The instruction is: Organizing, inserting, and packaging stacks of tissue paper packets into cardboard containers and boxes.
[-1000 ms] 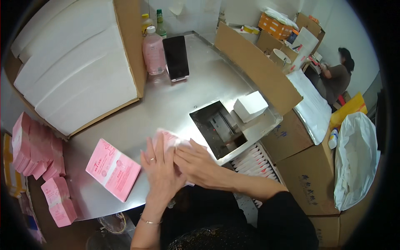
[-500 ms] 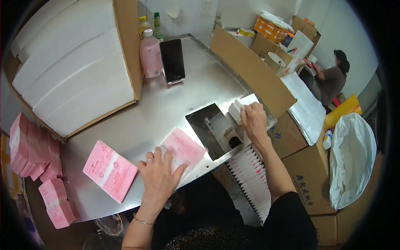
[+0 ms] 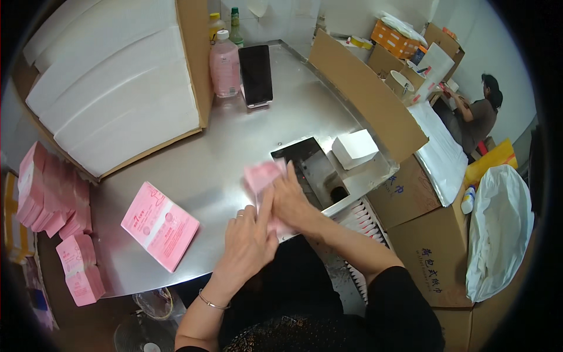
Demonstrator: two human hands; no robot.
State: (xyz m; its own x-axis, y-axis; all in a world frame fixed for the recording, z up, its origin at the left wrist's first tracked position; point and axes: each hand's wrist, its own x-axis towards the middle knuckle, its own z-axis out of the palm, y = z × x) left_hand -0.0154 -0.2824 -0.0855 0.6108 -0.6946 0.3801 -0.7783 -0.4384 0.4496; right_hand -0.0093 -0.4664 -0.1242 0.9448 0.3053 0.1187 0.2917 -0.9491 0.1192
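A thin pink printed wrapper (image 3: 262,175), blurred by motion, stands tilted up between my two hands at the table's front edge. My left hand (image 3: 245,239), with a ring and a bracelet, has its fingers against the near side of the wrapper. My right hand (image 3: 295,202) crosses over from the right and grips the wrapper, its fingers closed along that side. Part of the wrapper is hidden behind the hands. To the left lies a banded stack of pink wrappers (image 3: 159,226). A white block of folded paper (image 3: 355,149) rests beside the dark rectangular opening (image 3: 311,167) in the metal table.
An open carton (image 3: 193,64) of white paper stands at the back left. Pink stacks (image 3: 44,193) are piled along the left edge. Behind are a phone (image 3: 256,76) and a pink bottle (image 3: 225,67). Cartons (image 3: 428,252) and a white bag (image 3: 501,234) stand right; a person (image 3: 478,117) sits farther off.
My right hand has let go of the white paper block and come left to the wrapper. The wrapper, flat on the table before, is now lifted up between both hands. The view has shifted slightly.
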